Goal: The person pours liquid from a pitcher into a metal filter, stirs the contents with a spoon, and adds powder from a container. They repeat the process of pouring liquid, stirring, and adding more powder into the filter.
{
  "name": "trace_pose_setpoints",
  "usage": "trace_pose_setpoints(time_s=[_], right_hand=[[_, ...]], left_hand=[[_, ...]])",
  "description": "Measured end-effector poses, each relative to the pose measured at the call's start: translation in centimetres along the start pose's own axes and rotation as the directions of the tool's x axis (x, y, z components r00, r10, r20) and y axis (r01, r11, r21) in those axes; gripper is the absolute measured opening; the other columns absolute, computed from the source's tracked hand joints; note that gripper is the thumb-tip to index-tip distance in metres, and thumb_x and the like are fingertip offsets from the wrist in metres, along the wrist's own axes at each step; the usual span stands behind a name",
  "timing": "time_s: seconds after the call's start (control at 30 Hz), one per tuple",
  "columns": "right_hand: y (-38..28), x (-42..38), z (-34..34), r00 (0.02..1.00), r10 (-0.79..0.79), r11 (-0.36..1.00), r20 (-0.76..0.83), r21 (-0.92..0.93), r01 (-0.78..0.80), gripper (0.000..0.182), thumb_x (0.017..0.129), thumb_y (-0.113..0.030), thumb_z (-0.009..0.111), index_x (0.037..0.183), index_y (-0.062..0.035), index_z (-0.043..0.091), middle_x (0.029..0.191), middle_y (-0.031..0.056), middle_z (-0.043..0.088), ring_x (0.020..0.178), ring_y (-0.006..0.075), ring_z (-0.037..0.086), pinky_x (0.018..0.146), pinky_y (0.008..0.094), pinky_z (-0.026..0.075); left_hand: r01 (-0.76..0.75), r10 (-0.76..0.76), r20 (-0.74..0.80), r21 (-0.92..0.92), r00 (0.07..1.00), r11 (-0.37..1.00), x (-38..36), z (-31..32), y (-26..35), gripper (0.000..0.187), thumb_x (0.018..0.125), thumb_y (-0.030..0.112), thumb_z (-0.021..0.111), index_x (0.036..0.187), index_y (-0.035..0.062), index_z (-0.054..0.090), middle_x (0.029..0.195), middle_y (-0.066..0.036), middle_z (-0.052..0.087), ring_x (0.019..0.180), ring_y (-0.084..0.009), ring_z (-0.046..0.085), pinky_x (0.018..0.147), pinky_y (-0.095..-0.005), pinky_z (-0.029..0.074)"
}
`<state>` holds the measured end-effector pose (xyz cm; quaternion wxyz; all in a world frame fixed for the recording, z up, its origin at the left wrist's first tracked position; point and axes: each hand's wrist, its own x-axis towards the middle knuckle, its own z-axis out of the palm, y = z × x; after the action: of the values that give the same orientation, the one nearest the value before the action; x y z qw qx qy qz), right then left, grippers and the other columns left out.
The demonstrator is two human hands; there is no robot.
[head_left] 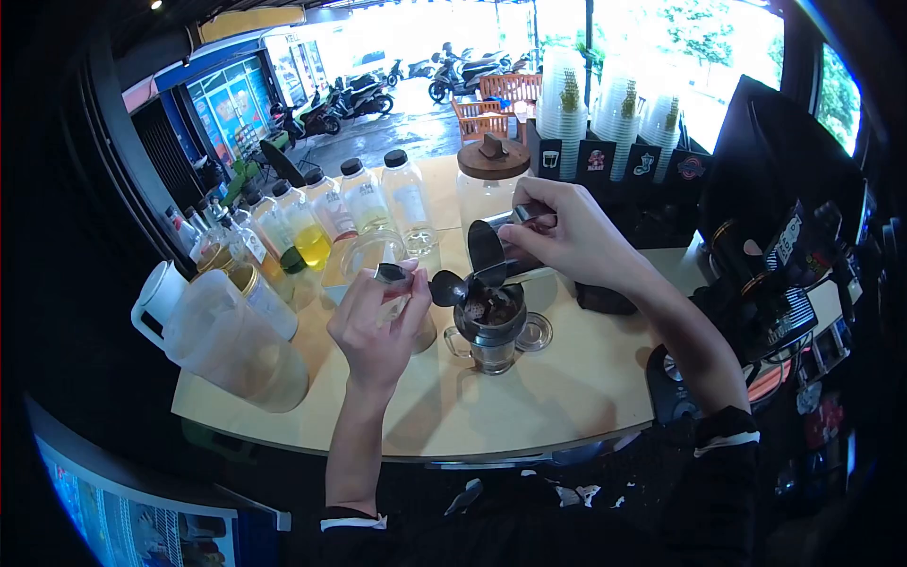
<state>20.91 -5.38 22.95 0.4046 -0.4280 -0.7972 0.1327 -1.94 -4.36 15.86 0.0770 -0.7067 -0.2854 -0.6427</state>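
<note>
My left hand (378, 317) pinches the handle of a metal spoon (449, 288), its dark bowl right at the rim of a metal drip coffee filter (491, 331). Dark, wet-looking contents show inside the filter, which sits on a clear glass mug (492, 358). My right hand (562, 231) is closed around a shiny metal cup (487, 253), tilted with its mouth toward the left, just above the filter. A small round lid (536, 332) lies on the table to the right of the mug.
Plastic bottles with black caps (408, 203) line the table's back left. A translucent pitcher (231, 340) stands at the left edge. Behind my right hand is a wooden-lidded jar (492, 161). Stacked plastic cups (616, 118) and black equipment (779, 250) are on the right.
</note>
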Motion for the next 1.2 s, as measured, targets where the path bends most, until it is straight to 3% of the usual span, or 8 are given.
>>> trace_pose_setpoints(time_s=[0.1, 0.17, 0.5, 0.7, 0.77, 0.8, 0.97, 1.2], right_hand=[[0.1, 0.2, 0.2, 1.000, 0.029, 0.999, -0.001, 0.031, -0.029, 0.027, 0.086, -0.007, 0.067, 0.078, -0.0010, 0.041, 0.063, -0.0030, 0.035, 0.060, -0.0003, 0.039, 0.048, 0.0206, 0.034], [0.3, 0.3, 0.3, 0.999, 0.018, 0.999, -0.047, 0.052, -0.016, 0.025, 0.080, -0.009, 0.068, 0.079, 0.0064, 0.049, 0.063, 0.0127, 0.050, 0.058, 0.0159, 0.052, 0.059, 0.0323, 0.047], [0.6, -0.5, -0.9, 0.997, 0.046, 0.998, -0.060, -0.040, -0.048, 0.025, 0.081, -0.007, 0.068, 0.080, 0.0068, 0.047, 0.068, 0.0134, 0.052, 0.061, 0.0167, 0.053, 0.062, 0.0328, 0.049], [0.3, -1.6, -2.2, 0.995, 0.086, 0.993, -0.048, -0.077, -0.089, 0.028, 0.082, -0.007, 0.068, 0.080, 0.0058, 0.043, 0.067, 0.0113, 0.047, 0.060, 0.0125, 0.046, 0.065, 0.0311, 0.051], [0.5, -2.0, -2.3, 0.992, 0.103, 0.995, -0.075, 0.007, -0.103, 0.030, 0.082, -0.009, 0.068, 0.079, 0.0040, 0.042, 0.064, 0.0077, 0.042, 0.059, 0.0105, 0.039, 0.056, 0.0292, 0.046], [0.6, -2.1, -2.4, 0.992, 0.103, 0.995, -0.076, 0.006, -0.103, 0.030, 0.082, -0.009, 0.068, 0.079, 0.0040, 0.042, 0.064, 0.0077, 0.042, 0.059, 0.0105, 0.039, 0.056, 0.0292, 0.046], [1.0, -2.2, -2.8, 0.993, 0.064, 0.997, -0.094, -0.045, -0.069, 0.029, 0.083, -0.011, 0.069, 0.076, -0.0001, 0.042, 0.059, -0.0005, 0.032, 0.056, 0.0071, 0.029, 0.047, 0.0280, 0.025], [0.6, -1.6, -2.0, 0.992, 0.059, 0.998, -0.113, 0.008, -0.058, 0.029, 0.082, -0.012, 0.069, 0.077, -0.0002, 0.043, 0.059, -0.0007, 0.032, 0.056, 0.0066, 0.029, 0.047, 0.0279, 0.027]], left_hand=[[0.003, -0.003, 0.008, 0.007, 1.000, 1.000, -0.2, -0.1, -0.1, 0.016, 0.072, 0.001, 0.077, 0.082, 0.0010, 0.065, 0.071, -0.007, 0.065, 0.060, -0.0175, 0.064, 0.055, -0.0280, 0.049], [0.011, -0.011, 0.010, 0.006, 1.000, 1.000, -0.2, -0.2, 0.0, 0.015, 0.072, 0.001, 0.077, 0.082, 0.0010, 0.065, 0.071, -0.007, 0.065, 0.060, -0.0177, 0.064, 0.055, -0.0281, 0.049], [-0.003, 0.003, 0.018, 0.004, 1.000, 1.000, -0.1, 0.1, 0.0, 0.015, 0.072, 0.002, 0.077, 0.079, 0.0001, 0.064, 0.073, -0.008, 0.066, 0.060, -0.0189, 0.064, 0.055, -0.0288, 0.049], [-0.026, 0.026, 0.028, 0.008, 0.999, 1.000, 0.1, 0.4, 0.2, 0.015, 0.072, 0.001, 0.077, 0.080, 0.0005, 0.064, 0.072, -0.007, 0.065, 0.061, -0.0182, 0.065, 0.055, -0.0287, 0.050], [-0.026, 0.026, 0.033, 0.005, 0.999, 1.000, 0.1, 0.5, 0.3, 0.015, 0.072, 0.001, 0.077, 0.080, 0.0005, 0.064, 0.072, -0.007, 0.065, 0.061, -0.0181, 0.065, 0.055, -0.0287, 0.050], [-0.026, 0.026, 0.038, 0.003, 0.999, 1.000, 0.1, 0.5, 0.3, 0.015, 0.072, 0.001, 0.077, 0.081, 0.0005, 0.064, 0.072, -0.007, 0.065, 0.061, -0.0179, 0.065, 0.055, -0.0288, 0.050], [-0.056, 0.056, 0.037, -0.006, 0.998, 0.998, 0.1, 0.8, 0.4, 0.015, 0.072, 0.000, 0.076, 0.081, 0.0007, 0.064, 0.073, -0.008, 0.065, 0.062, -0.0181, 0.065, 0.055, -0.0287, 0.050], [-0.078, 0.077, 0.038, 0.008, 0.996, 0.997, 0.0, 0.9, 0.5, 0.015, 0.072, 0.000, 0.076, 0.082, 0.0009, 0.064, 0.074, -0.008, 0.065, 0.063, -0.0180, 0.066, 0.055, -0.0279, 0.050]])
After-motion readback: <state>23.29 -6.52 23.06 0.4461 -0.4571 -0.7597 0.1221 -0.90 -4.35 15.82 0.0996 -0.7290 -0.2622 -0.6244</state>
